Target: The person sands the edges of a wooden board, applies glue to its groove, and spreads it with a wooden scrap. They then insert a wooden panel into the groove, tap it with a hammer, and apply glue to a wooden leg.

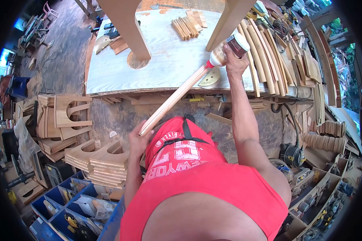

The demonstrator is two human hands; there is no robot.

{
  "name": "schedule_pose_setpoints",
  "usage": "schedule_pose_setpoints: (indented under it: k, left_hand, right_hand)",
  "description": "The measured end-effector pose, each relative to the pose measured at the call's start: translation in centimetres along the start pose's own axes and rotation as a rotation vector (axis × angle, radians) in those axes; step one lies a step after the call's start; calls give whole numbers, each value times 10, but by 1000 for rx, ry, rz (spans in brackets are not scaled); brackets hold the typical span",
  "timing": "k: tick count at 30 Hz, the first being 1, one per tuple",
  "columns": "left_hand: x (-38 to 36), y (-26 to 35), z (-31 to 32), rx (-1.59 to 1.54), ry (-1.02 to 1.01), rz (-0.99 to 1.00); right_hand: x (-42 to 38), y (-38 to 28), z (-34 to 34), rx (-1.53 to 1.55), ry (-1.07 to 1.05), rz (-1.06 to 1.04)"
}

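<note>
My left hand (137,138) is closed round the near end of a long wooden slat (175,98), which slants up and to the right in front of me. My right hand (235,63) grips a glue bottle (219,55) with a dark label, tipped so that its red nozzle meets the far end of the slat. Whether glue is coming out cannot be made out. Just below the nozzle, a pale curved piece with holes (210,77) lies on the white worktable (120,82).
Two tall wooden legs (134,36) rise at the table's far side. Small wooden blocks (185,28) lie between them. Long curved slats (265,56) fill the right end. Stacked wooden cutouts (104,158) and a blue divided bin (64,184) stand at lower left.
</note>
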State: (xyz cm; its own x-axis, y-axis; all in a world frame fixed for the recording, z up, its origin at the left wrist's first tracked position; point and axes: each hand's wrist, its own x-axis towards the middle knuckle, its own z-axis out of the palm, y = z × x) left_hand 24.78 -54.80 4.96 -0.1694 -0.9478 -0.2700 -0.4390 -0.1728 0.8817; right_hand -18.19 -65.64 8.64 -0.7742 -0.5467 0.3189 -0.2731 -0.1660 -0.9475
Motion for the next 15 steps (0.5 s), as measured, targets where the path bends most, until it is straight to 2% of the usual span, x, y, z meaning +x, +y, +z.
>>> schedule_pose_setpoints:
  k: [7, 10, 12, 14, 15]
  left_hand:
    - [0, -3, 2, 18, -32, -55]
    - [7, -10, 6, 45, -31, -28]
    - [7, -16, 5, 107, -31, 10]
    - [10, -20, 7, 48, -27, -44]
    - [10, -20, 10, 17, -30, -72]
  right_hand:
    - [9, 15, -4, -1, -16, 49]
    - [11, 12, -8, -2, 67, -5]
    - [16, 0, -19, 157, 188, 3]
    - [30, -7, -45, 510, 276, 362]
    - [37, -16, -55, 730, 322, 472]
